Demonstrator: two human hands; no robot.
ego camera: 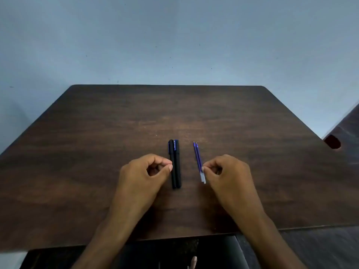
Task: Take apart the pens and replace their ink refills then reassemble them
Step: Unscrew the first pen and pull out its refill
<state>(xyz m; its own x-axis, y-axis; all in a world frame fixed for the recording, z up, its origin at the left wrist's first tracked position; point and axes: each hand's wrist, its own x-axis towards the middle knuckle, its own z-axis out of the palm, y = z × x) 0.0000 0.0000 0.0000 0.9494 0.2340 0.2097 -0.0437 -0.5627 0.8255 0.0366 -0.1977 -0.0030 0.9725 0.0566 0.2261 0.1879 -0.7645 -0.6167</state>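
Pens, two slim matte black, left hand pinching one, right hand pinching translucent blue refills

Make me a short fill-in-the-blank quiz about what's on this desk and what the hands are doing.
1. The number of black pens lying side by side on the wooden table is ____.
2. The thin refills have ink of the colour ____.
3. The refills lie to the ____ of the pens.
4. The left hand is beside the pens, while the right hand touches the ____.

Missing words: two; blue; right; refills
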